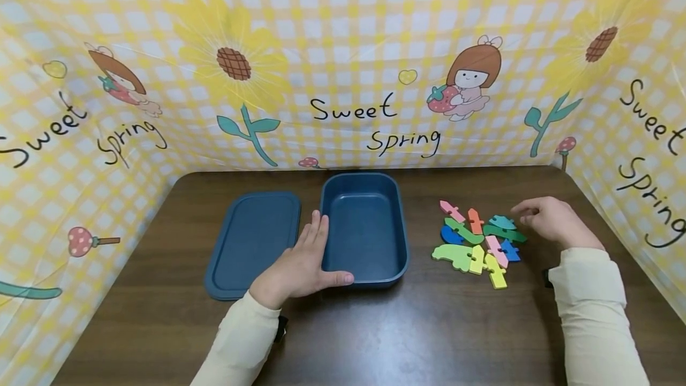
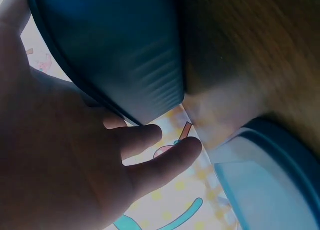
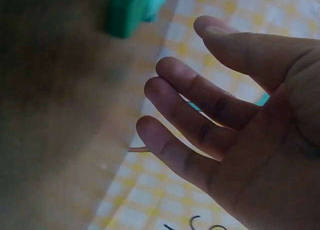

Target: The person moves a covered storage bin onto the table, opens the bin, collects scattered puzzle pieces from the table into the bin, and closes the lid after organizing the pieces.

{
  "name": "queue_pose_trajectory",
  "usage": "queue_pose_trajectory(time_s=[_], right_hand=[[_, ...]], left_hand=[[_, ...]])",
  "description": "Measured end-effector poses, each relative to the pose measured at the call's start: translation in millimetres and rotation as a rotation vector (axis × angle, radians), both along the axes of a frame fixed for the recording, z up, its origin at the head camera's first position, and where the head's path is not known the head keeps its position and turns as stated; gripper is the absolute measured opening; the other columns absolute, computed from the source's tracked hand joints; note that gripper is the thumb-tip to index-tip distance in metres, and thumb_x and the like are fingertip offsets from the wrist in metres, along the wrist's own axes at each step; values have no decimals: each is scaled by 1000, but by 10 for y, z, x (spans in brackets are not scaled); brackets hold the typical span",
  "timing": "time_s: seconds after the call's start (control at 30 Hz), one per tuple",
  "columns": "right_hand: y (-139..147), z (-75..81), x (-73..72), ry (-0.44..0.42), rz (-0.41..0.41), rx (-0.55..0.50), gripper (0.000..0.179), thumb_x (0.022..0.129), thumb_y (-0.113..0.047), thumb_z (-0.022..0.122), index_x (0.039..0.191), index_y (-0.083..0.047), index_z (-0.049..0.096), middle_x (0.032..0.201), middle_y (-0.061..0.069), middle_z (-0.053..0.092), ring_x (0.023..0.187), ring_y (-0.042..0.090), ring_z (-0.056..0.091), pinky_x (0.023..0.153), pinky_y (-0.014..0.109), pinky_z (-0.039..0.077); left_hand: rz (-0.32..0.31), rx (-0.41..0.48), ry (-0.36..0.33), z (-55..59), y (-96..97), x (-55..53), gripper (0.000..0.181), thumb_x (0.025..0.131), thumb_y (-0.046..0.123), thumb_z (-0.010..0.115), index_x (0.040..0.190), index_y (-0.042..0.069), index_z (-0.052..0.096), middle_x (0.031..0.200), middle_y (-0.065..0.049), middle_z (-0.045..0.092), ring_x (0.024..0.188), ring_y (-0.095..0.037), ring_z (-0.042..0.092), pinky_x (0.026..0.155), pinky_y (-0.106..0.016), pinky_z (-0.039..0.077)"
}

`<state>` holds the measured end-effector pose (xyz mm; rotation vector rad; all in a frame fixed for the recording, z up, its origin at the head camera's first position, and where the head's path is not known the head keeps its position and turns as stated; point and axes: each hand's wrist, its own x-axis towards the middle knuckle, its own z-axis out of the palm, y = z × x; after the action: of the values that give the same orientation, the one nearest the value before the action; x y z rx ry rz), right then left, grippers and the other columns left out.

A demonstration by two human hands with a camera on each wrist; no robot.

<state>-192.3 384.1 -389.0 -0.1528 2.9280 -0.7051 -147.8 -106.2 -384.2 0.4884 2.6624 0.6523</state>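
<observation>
We take the blue box (image 1: pixel 365 234) as landmark. Left grip (image 1: pixel 297 264): released, fingers straight, touching the box's left side, thumb at its near rim. Blue lid (image 1: pixel 257 234) lies just left of the box. Coloured puzzle pieces (image 1: pixel 476 260) lie on the desk (image 1: pixel 429 332), right of the box. Right grip (image 1: pixel 554 219), farther right of the box, holds nothing, fingers loosely bent; we see the teal piece (image 1: pixel 501 222) just box-side of its fingertips.

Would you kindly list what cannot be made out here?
Head view: near-left corner of the blue container, covered by the left hand.
Left wrist view: part of the lid, past the right and bottom edges.
Right wrist view: part of the green piece, cropped by the top edge.
</observation>
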Motion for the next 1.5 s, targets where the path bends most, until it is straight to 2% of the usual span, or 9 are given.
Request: queue_pose_trajectory(time_s=[0.1, 0.27, 0.47, 0.6, 0.7, 0.77, 1.0, 1.27, 1.5], right_hand=[[45, -76, -56, -9, 16, 7, 24, 94, 0, 60, 114, 6, 71, 97, 18, 72, 88, 34, 63, 76, 52, 50], [69, -149, -121, -31, 28, 14, 30, 93, -2, 62, 122, 5, 68, 94, 18, 71, 86, 33, 61, 77, 53, 49], [58, -180, -146, -32, 23, 34, 29, 94, -4, 63, 121, 2, 71, 115, 32, 65, 102, 44, 58, 87, 64, 44], [48, -188, -151, -44, 17, 31, 28, 94, -4, 63, 120, 4, 70, 98, 23, 67, 88, 36, 57, 77, 53, 46], [45, -186, -149, -55, 18, 29, 29, 94, -4, 64, 121, 4, 69, 85, 11, 61, 78, 28, 52, 68, 42, 42], [43, -188, -147, -58, 21, 29, 28, 94, -4, 64, 120, 4, 69, 82, 9, 58, 75, 26, 51, 66, 39, 40], [4, -189, -157, -47, 6, 40, 22, 96, -9, 65, 112, 6, 70, 86, 13, 62, 79, 30, 53, 70, 44, 44], [-22, -177, -158, -76, 31, 30, 41, 96, -8, 64, 134, 6, 59, 76, 7, 55, 68, 23, 50, 62, 37, 39], [-46, -177, -163, -102, 36, 64, 43, 97, -12, 65, 136, 5, 58, 81, 9, 58, 73, 25, 50, 68, 42, 42]], left_hand=[[-2, 10, -3, 13, 4, 6, 118, 87, 63, 70, 162, 6, -1, 166, -10, -14, 152, -36, -1, 108, -73, 19], [-4, 6, 1, 12, 2, 11, 119, 86, 63, 71, 162, 7, -2, 166, -10, -15, 152, -35, 0, 109, -72, 19], [-2, 1, 14, -30, -9, -3, 120, 85, 65, 71, 162, 8, -2, 165, -8, -16, 152, -35, 1, 109, -72, 20], [-2, 0, 13, -55, -14, -13, 121, 85, 65, 71, 162, 8, -2, 165, -8, -16, 152, -35, 1, 109, -72, 20], [-2, -3, 7, -60, -17, -16, 121, 85, 65, 71, 162, 9, -3, 165, -7, -17, 152, -34, 0, 109, -72, 19], [-4, -2, 5, -55, -18, -15, 120, 85, 65, 70, 162, 9, -3, 165, -7, -18, 152, -35, 0, 109, -72, 19], [-6, -2, 0, -43, -16, -9, 120, 86, 64, 70, 162, 8, -4, 165, -7, -18, 152, -35, 0, 109, -72, 19], [0, -3, 2, -12, -33, -2, 120, 86, 64, 70, 162, 8, -4, 165, -7, -18, 152, -34, 0, 109, -72, 19], [5, 16, 0, 6, -20, 25, 118, 86, 62, 71, 162, 7, -2, 166, -8, -15, 152, -35, 1, 109, -72, 19]])
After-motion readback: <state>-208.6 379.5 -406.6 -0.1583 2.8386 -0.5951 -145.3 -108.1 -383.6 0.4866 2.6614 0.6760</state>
